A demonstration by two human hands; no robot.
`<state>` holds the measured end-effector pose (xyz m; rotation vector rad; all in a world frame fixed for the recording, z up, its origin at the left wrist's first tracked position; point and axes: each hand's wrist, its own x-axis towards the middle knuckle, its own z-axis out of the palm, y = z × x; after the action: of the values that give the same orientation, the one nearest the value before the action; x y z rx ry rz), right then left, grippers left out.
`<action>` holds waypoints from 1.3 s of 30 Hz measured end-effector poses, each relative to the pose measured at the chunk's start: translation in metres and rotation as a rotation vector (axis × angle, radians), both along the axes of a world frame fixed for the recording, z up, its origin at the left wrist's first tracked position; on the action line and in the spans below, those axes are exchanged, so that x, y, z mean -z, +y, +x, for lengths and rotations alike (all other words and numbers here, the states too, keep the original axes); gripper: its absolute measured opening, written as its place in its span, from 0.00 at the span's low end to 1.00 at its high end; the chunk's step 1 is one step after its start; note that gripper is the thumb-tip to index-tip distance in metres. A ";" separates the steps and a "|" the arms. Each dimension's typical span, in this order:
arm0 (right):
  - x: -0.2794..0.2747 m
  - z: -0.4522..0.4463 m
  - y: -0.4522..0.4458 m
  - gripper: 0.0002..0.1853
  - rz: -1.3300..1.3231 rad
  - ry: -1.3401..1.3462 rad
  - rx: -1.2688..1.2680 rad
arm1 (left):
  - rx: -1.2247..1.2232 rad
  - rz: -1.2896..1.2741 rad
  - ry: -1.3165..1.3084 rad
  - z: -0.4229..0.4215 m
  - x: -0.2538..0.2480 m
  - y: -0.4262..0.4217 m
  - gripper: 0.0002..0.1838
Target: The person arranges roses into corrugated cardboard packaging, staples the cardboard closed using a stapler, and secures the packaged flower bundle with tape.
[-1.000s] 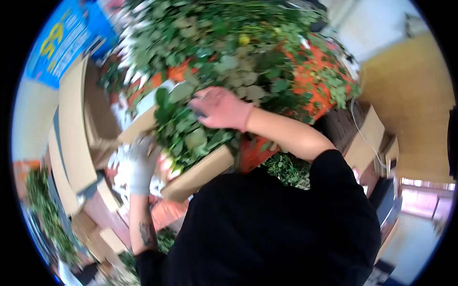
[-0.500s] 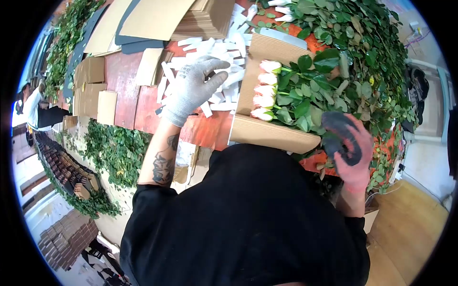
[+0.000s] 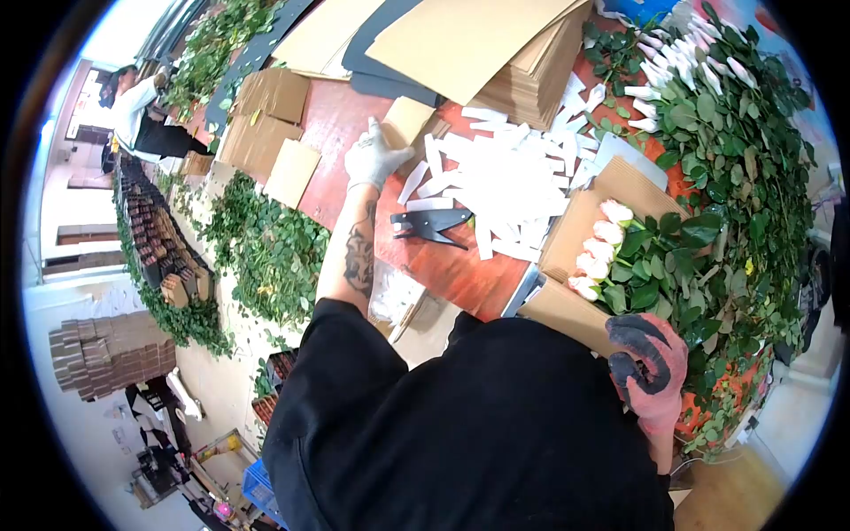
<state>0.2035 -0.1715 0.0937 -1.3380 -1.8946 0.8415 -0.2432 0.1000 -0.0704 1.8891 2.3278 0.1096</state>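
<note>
My left hand (image 3: 375,161), in a pale grey glove, reaches over the red table. Its index finger and thumb are spread at the edge of a small pile of cardboard pieces (image 3: 409,121); firm contact cannot be made out. My right hand (image 3: 651,367), in a red glove with dark palm coating, is curled closed beside the near corner of a folded corrugated cardboard sheet (image 3: 567,310), with nothing visible in it. Pale pink roses (image 3: 598,250) lie in that sheet, heads to the left, leafy stems to the right. Black hand pliers (image 3: 431,225) rest below many white strips (image 3: 505,173).
Behind stands a tall stack of cardboard sheets (image 3: 531,80). Leafy rose stems (image 3: 735,168) with white-wrapped heads are heaped at right. Brown cardboard boxes (image 3: 261,119) sit at left, above floor greenery (image 3: 270,248). Another person (image 3: 142,111) stands far left.
The view has swung left. My left hand has moved from over the white strips to the small cardboard pile, uncovering the pliers. My right hand has curled tighter near the sheet's corner.
</note>
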 end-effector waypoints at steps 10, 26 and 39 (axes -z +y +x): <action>-0.012 0.006 -0.006 0.31 -0.281 0.190 0.158 | 0.025 0.259 -0.302 0.003 -0.085 -0.052 0.16; -0.020 0.010 0.081 0.14 -0.937 0.505 0.448 | 0.628 -0.468 -1.479 0.172 -0.128 -0.156 0.17; 0.018 0.001 0.095 0.13 -0.775 -0.061 0.447 | 1.267 0.075 -0.456 0.245 -0.109 -0.131 0.20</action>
<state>0.2041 -0.0767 0.0753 -2.1527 -1.2370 1.3604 0.0016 -0.0306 0.0385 2.6009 0.6097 0.4056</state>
